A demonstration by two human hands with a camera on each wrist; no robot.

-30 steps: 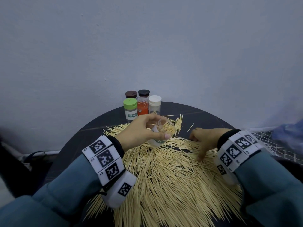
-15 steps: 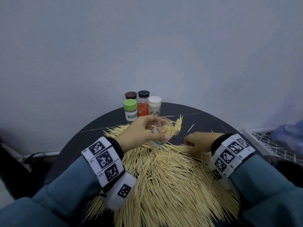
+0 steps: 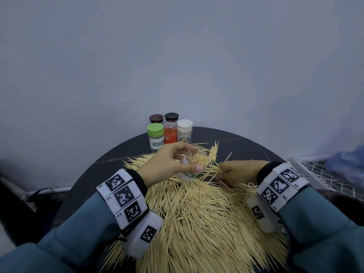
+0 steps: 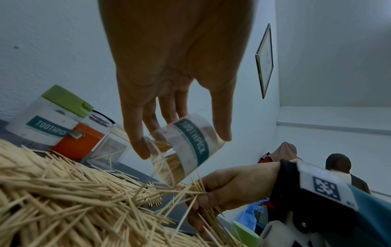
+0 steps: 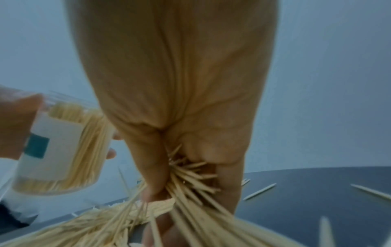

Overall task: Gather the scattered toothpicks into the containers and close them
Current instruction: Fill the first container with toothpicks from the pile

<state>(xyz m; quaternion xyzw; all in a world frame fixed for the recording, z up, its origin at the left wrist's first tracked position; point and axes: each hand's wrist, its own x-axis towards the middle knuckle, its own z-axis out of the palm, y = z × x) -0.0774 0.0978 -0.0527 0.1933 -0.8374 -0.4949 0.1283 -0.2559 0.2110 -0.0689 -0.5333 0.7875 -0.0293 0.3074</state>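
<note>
My left hand (image 3: pixel 167 164) grips an open clear toothpick container (image 3: pixel 194 167) with a teal label, tilted, partly filled with toothpicks; the left wrist view shows that container (image 4: pixel 190 147) between fingers and thumb. My right hand (image 3: pixel 236 172) grips a bunch of toothpicks (image 5: pixel 190 180) just right of the container's mouth, over the heap. A large pile of loose toothpicks (image 3: pixel 206 217) covers the round dark table (image 3: pixel 110 170).
Several lidded containers stand at the table's back: green-lidded (image 3: pixel 155 137), orange (image 3: pixel 170 133), white-lidded (image 3: pixel 184 131), and two dark lids (image 3: pixel 171 116) behind. A wire rack (image 3: pixel 325 178) sits at the right. The wall is close behind.
My right hand has slid left along the pile and closed round a bunch of toothpicks, ending beside the container. The left hand with the container has barely moved.
</note>
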